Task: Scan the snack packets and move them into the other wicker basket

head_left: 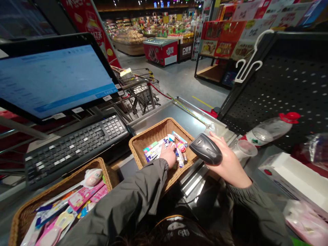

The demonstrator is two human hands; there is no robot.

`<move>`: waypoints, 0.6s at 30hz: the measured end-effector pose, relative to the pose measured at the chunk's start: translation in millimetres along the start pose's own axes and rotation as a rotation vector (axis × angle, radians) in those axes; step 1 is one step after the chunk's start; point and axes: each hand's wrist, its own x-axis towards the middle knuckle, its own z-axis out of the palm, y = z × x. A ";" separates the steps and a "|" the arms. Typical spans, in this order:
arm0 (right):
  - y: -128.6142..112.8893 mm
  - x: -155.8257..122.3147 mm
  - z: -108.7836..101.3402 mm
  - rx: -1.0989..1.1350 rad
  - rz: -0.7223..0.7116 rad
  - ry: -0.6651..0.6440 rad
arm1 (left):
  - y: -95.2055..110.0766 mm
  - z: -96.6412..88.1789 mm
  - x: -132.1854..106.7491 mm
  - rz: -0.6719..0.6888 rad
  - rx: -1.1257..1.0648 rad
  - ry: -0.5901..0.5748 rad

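Note:
My right hand (228, 160) grips a black handheld barcode scanner (206, 148), its head pointing left over the rim of a woven wicker basket (156, 136). That basket holds several small packaged goods (164, 148) in bright wrappers. My left hand (169, 154) reaches into it, fingers resting on the packets. Whether those fingers grip one, I cannot tell. A second wicker basket (58, 184) sits at the lower left, filled with pink and blue packaged items (69, 208).
A keyboard (77, 147) and a checkout monitor (56, 78) stand left of the baskets. To the right are a red-capped plastic bottle (271, 128), a plastic cup (244, 148), a white box (294, 177) and a black pegboard (282, 85). A shopping cart (138, 89) stands beyond the steel counter (174, 114).

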 end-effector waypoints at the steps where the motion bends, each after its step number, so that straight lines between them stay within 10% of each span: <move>1: 1.3 1.3 0.7 0.005 0.005 -0.006 | 2.2 2.3 1.5 -0.001 -0.011 -0.005; 10: 3.4 12.1 5.5 0.040 -0.006 -0.048 | 33.4 17.7 4.1 -0.033 -0.121 -0.023; 18: 3.5 11.8 5.4 0.029 -0.026 -0.063 | 1.0 -34.6 4.4 -0.190 -0.148 -0.021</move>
